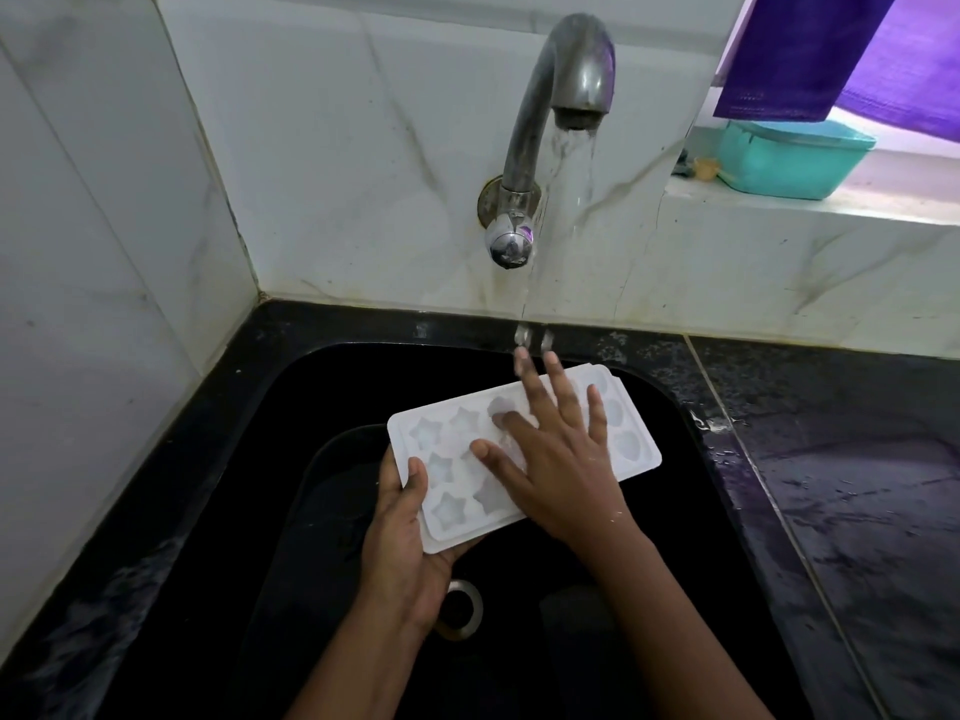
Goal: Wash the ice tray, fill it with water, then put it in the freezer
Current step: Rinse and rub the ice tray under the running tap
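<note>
Ice tray with star-shaped cells is being held over the middle of the black sink. The left hand is gripping its 8 o'clock end, thumb on top; the right hand is pressing flat with spread fingers, fingertips meeting tap water falling from 12 o'clock.

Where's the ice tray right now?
In the head view, the white plastic ice tray is held centre frame over the black sink, below the running steel tap; the left hand grips its near end and the right hand lies flat on top.
</note>
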Motion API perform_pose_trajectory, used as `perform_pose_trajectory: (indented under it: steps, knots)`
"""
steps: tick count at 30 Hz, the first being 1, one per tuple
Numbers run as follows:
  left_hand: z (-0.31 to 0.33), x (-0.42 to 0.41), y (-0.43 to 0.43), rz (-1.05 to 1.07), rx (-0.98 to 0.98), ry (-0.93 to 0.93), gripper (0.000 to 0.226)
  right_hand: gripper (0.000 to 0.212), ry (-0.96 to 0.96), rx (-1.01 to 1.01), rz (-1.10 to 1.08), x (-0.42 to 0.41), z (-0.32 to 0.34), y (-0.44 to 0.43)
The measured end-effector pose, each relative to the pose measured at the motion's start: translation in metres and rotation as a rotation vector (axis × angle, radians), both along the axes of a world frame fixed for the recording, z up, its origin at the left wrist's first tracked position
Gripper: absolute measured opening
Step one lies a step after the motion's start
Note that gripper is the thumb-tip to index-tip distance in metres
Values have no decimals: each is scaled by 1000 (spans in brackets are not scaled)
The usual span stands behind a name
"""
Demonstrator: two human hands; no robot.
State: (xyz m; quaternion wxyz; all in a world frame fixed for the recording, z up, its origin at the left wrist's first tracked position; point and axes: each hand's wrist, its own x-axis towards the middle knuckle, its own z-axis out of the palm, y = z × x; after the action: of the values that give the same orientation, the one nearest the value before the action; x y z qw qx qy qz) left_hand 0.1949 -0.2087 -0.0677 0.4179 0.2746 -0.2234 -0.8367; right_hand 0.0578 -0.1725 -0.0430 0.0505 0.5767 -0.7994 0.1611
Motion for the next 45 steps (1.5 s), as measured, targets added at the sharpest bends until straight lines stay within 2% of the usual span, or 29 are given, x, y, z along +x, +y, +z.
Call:
perform_pose_trajectory:
  steps: [3,7,9,12,15,20,24,28,32,36,41,45]
  knots:
    - [1,-1,4,-17,-8,-16,37,77,-10,-59,-65,-4,-1,2]
    - [3,0,3,-13,-24,-9,37,81,-11,45,14,2,1,2]
    - [2,1,2,-11,-26,-16,36,83,-35,15,3,-3,1,5]
    - [2,0,2,-25,-20,-12,36,76,-37,-7,-42,-4,4,2]
    - [3,2,-1,-14,-19,6,37,74,-49,74,31,0,7,-1]
    - [3,1,-1,-32,-36,-11,37,70,-74,9,-46,-4,8,-1]
    - [2,2,-4,-15,-46,20,38,74,-82,63,24,2,8,-2]
    - [2,1,-3,-35,-62,-17,38,70,-90,9,-45,-5,9,-2]
    - [2,2,-5,-9,-50,10,37,75,-97,69,28,3,6,-3]
    - [2,0,-2,-39,-58,-19,37,70,-106,7,-61,-7,7,-1]
    - [3,1,-2,-11,-51,10,36,72,-109,9,16,2,3,-3]
    - [4,-1,1,-33,-70,-32,43,68,-87,-18,-83,-4,8,-3]
